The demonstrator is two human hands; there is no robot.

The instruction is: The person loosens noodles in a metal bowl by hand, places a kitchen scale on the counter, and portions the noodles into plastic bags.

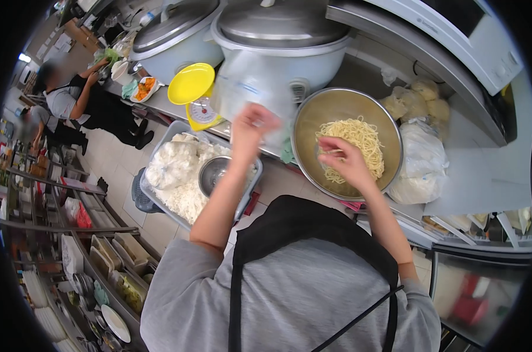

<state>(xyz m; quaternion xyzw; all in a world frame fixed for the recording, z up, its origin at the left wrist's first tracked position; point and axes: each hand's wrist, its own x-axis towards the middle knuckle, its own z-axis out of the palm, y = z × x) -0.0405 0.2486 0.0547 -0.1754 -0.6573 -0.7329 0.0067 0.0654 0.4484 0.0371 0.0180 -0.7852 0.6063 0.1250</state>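
Observation:
My left hand (254, 126), smeared by motion, has its fingers closed at a translucent plastic bag (245, 76). The bag is also blurred and hangs in front of the large rice cooker. Over a wide metal bowl (304, 126) on the counter is my right hand (343, 159), its fingers loosely bent and apart, with nothing visible in them. Pale yellow noodles (366, 141) lie in that bowl just beyond and under this hand. Whether the right fingertips touch the noodles is hard to see.
A tub of white rice (187, 202) holds a tied bag (172, 164) and a metal bowl (214, 175). A yellow scale (201, 111) stands behind it. Two rice cookers (280, 53) line the back. Filled bags (421, 158) sit right. Two people (72, 100) stand far left.

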